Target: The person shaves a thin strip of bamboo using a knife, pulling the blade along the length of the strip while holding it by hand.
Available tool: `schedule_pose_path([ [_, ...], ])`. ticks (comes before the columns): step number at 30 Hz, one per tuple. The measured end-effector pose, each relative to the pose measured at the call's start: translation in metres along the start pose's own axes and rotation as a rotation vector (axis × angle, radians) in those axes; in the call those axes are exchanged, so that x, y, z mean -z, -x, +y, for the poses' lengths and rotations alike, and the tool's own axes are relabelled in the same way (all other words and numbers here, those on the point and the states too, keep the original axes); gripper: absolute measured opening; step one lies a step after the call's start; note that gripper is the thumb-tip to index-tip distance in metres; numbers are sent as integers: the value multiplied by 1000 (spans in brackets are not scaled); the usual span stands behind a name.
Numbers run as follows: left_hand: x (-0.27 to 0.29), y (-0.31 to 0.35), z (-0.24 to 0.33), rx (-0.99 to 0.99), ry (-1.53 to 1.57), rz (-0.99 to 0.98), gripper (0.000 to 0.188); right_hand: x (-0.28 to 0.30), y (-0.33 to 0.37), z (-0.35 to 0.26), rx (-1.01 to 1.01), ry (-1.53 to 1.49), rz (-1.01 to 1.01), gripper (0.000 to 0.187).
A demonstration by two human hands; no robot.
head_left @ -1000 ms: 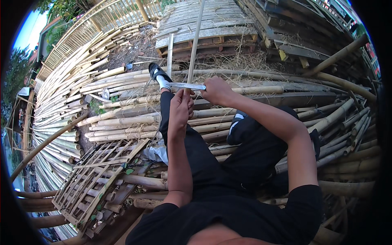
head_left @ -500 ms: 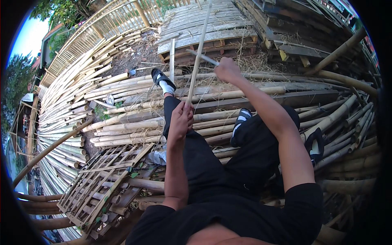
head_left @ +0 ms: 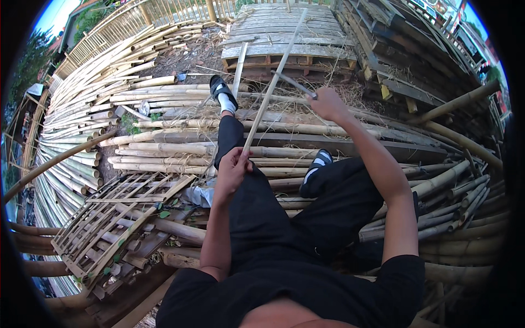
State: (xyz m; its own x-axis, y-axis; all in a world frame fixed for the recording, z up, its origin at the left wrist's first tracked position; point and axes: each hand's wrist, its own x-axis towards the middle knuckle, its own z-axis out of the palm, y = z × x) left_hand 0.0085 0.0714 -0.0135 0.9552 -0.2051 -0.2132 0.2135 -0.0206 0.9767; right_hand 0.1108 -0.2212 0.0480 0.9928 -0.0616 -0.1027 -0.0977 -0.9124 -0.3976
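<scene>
A long, thin pale bamboo strip (head_left: 266,101) slants up and away from my left hand (head_left: 232,174), which is closed round its near end above my left thigh. In my right hand (head_left: 329,104), farther forward and to the right, I grip a knife (head_left: 297,86) with a narrow grey blade. The blade's end meets the strip about midway along its length; whether it cuts into it cannot be made out. The knife's handle is mostly hidden in my fist. Below the strip, my legs in black trousers (head_left: 257,218) stretch out over bamboo poles.
Bamboo poles (head_left: 180,147) lie in layers beneath my legs and fan out at left. A slatted bamboo lattice (head_left: 117,218) rests at lower left. Ahead is a wooden pallet (head_left: 290,38); stacked timber (head_left: 404,49) rises at right. A flat wooden slat (head_left: 239,68) leans near my left foot.
The strip's upper part has tilted to the right. My right hand has moved right and slightly down, so less of the knife reaches past the strip. The whole view has shifted a little.
</scene>
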Motion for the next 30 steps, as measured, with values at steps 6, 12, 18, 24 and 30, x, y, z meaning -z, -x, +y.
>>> schedule_pose_path([
  [6,-14,-22,1,-220,-280,130,23,-57,31,-53,348,132,-161,28],
  [12,-23,-28,4,-272,-344,163,22,-65,32,-56,342,122,-156,25],
  [18,-29,-39,12,-261,-323,115,22,-63,13,-46,324,148,-1,23],
  [24,-28,-41,11,-157,-218,85,25,-59,-3,-41,357,226,94,22],
  [30,-22,-15,13,-24,-97,53,26,-64,-39,-26,6,178,58,27],
])
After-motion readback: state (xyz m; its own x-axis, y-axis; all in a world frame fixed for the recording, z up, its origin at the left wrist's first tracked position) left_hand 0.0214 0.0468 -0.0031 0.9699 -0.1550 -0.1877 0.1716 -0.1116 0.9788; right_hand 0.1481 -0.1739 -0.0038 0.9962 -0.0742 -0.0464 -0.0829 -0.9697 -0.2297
